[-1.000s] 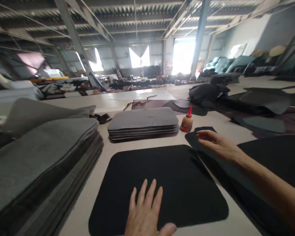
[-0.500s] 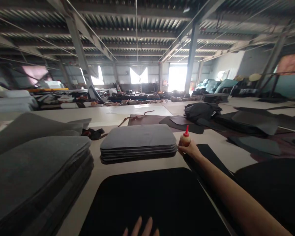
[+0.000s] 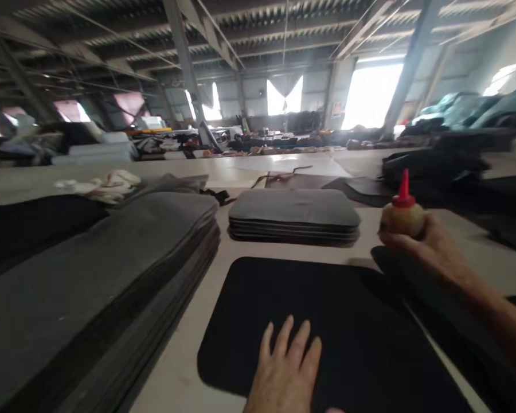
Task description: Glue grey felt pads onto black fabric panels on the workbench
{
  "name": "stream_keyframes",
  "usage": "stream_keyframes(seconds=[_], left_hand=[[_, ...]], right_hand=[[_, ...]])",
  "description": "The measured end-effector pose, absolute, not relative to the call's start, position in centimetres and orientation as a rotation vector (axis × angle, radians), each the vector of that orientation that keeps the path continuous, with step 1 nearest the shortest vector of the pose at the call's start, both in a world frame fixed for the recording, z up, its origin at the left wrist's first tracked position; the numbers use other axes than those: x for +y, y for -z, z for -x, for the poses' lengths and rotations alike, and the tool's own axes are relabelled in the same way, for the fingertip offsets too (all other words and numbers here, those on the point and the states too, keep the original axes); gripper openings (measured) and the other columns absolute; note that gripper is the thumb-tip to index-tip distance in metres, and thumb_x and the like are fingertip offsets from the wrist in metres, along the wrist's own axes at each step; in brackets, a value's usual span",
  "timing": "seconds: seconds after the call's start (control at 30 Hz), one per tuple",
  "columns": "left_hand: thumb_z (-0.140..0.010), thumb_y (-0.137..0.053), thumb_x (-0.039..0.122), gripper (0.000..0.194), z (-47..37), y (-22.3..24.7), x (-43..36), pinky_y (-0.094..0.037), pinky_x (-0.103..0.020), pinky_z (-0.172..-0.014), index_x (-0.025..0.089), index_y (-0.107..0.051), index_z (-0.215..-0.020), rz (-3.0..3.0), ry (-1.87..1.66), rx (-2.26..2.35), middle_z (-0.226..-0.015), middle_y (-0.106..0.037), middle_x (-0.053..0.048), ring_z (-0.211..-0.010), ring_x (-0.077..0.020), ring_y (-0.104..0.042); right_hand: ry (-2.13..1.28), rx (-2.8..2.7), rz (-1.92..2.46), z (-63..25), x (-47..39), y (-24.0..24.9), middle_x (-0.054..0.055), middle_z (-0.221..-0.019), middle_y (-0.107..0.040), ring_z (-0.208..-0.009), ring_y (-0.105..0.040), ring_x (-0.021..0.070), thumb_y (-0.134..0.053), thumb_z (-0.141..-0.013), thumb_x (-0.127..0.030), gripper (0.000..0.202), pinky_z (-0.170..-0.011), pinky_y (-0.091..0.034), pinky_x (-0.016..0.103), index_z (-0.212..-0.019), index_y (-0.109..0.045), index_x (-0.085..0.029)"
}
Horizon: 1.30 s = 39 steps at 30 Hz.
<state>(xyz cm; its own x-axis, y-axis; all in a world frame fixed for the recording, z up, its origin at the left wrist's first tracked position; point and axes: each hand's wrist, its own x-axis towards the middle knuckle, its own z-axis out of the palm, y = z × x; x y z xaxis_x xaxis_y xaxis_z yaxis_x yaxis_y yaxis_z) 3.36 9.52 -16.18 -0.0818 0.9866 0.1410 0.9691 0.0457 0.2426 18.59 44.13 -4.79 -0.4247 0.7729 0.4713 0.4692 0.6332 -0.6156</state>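
Note:
My left hand [image 3: 286, 367] lies flat with fingers spread on a black rounded-corner sheet [image 3: 348, 321] in front of me. In my right hand [image 3: 430, 246] is a squat glue bottle [image 3: 402, 217] with yellowish contents and a red pointed nozzle. The bottle is upright, raised above the table to the right of a neat stack of grey rounded sheets [image 3: 294, 209]. That stack sits just beyond the black sheet.
A tall pile of large grey sheets [image 3: 155, 229] fills the left side of the pale table [image 3: 180, 338]. Behind it lies a crumpled cream cloth [image 3: 114, 186]. Dark material [image 3: 430, 166] is heaped at the back right. A thin brown strip [image 3: 284, 175] lies beyond the stack.
The glue bottle has come up off the table in my right hand and nearer to me. My left hand reaches further onto the black sheet. The view has turned left.

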Motion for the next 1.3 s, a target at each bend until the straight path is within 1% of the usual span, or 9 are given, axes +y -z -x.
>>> stream_keyframes(seconds=[0.03, 0.13, 0.27, 0.4, 0.57, 0.73, 0.97, 1.17, 1.3], left_hand=[[-0.086, -0.065, 0.065, 0.086, -3.6, 15.1, 9.3, -0.028, -0.073, -0.118, 0.026, -0.035, -0.157, -1.983, -0.478, 2.176, -0.164, -0.031, -0.011, -0.15, -0.0435, -0.029], [-0.089, -0.055, 0.069, 0.084, -4.4, 12.7, 9.0, -0.007, -0.075, -0.121, 0.025, -0.034, -0.157, -1.764, -0.624, 2.077, -0.167, -0.024, -0.012, -0.156, -0.0389, -0.014], [-0.093, -0.047, 0.069, 0.081, -5.2, 11.5, 8.7, 0.001, -0.07, -0.123, 0.019, -0.036, -0.156, -1.693, -0.702, 2.035, -0.167, -0.025, -0.015, -0.157, -0.0362, -0.008], [-0.095, -0.043, 0.07, 0.082, -5.4, 11.2, 8.4, 0.001, -0.069, -0.124, 0.015, -0.036, -0.156, -1.708, -0.725, 2.036, -0.166, -0.027, -0.017, -0.157, -0.0379, -0.009], [-0.097, -0.046, 0.065, 0.08, -5.4, 10.7, 8.2, 0.001, -0.065, -0.126, 0.017, -0.027, -0.159, -1.79, -0.801, 2.044, -0.168, -0.022, -0.017, -0.157, -0.0342, -0.009], [-0.094, -0.058, 0.06, 0.088, -5.5, 10.8, 7.9, -0.009, -0.057, -0.129, 0.022, -0.015, -0.162, -1.83, -0.903, 2.075, -0.171, -0.01, -0.01, -0.158, -0.0339, -0.002], [-0.093, -0.061, 0.058, 0.089, -5.4, 10.8, 8.1, -0.017, -0.052, -0.129, 0.023, -0.017, -0.162, -1.877, -0.916, 2.111, -0.171, -0.014, -0.006, -0.154, -0.035, -0.021], [-0.093, -0.063, 0.052, 0.086, -5.6, 10.2, 8.0, -0.023, -0.048, -0.128, 0.028, -0.018, -0.162, -1.845, -0.973, 2.069, -0.166, -0.033, -0.003, -0.149, -0.0305, -0.034], [-0.092, -0.065, 0.051, 0.088, -5.7, 10.4, 8.0, -0.02, -0.046, -0.129, 0.027, -0.017, -0.162, -1.833, -0.992, 2.055, -0.169, -0.026, -0.002, -0.154, -0.0298, -0.025]], right_hand=[[-0.452, -2.117, 1.05, -18.8, 43.0, 4.2, 0.013, -0.09, -0.062, -0.077, -0.062, 0.0324, -0.07, -0.068, -0.066, 0.06, -0.062, -0.047, 0.044, -0.104, -0.05, -0.022], [-0.54, -2.265, 1.094, -18.5, 39.7, 3.4, 0.012, -0.082, -0.064, -0.071, -0.063, 0.0327, -0.073, -0.06, -0.065, 0.061, -0.06, -0.046, 0.046, -0.102, -0.053, -0.025], [-0.764, -2.53, 0.759, -16.3, 35.6, 4.3, 0.01, -0.087, -0.071, -0.073, -0.068, 0.0302, -0.071, -0.063, -0.052, 0.057, -0.064, -0.051, 0.043, -0.112, -0.06, -0.025], [-0.79, -2.702, 0.318, -13.4, 31.6, 5.6, 0.008, -0.109, -0.072, -0.089, -0.071, 0.0293, -0.074, -0.074, -0.044, 0.055, -0.069, -0.057, 0.035, -0.124, -0.059, -0.028], [-0.847, -2.873, 0.193, -10.5, 27.4, 5.4, 0.001, -0.097, -0.071, -0.081, -0.07, 0.0235, -0.08, -0.073, -0.043, 0.052, -0.063, -0.057, 0.028, -0.117, -0.057, -0.027], [-0.936, -2.891, 0.078, -8.8, 24.9, 4.6, -0.002, -0.097, -0.071, -0.081, -0.068, 0.0197, -0.08, -0.072, -0.033, 0.044, -0.067, -0.055, 0.026, -0.112, -0.064, -0.027], [-1.096, -2.813, 0.062, -7.9, 23.9, 5.3, 0.0, -0.103, -0.069, -0.089, -0.067, 0.0214, -0.078, -0.071, -0.033, 0.042, -0.075, -0.055, 0.029, -0.111, -0.066, -0.026], [-1.106, -2.786, 0.105, -8.2, 23.3, 5.3, -0.002, -0.101, -0.068, -0.088, -0.065, 0.02, -0.078, -0.071, -0.033, 0.04, -0.076, -0.053, 0.029, -0.109, -0.065, -0.027], [-1.081, -2.781, 0.082, -8.2, 23.3, 5.6, -0.001, -0.102, -0.067, -0.09, -0.064, 0.0209, -0.077, -0.076, -0.04, 0.035, -0.078, -0.052, 0.031, -0.107, -0.066, -0.027]])
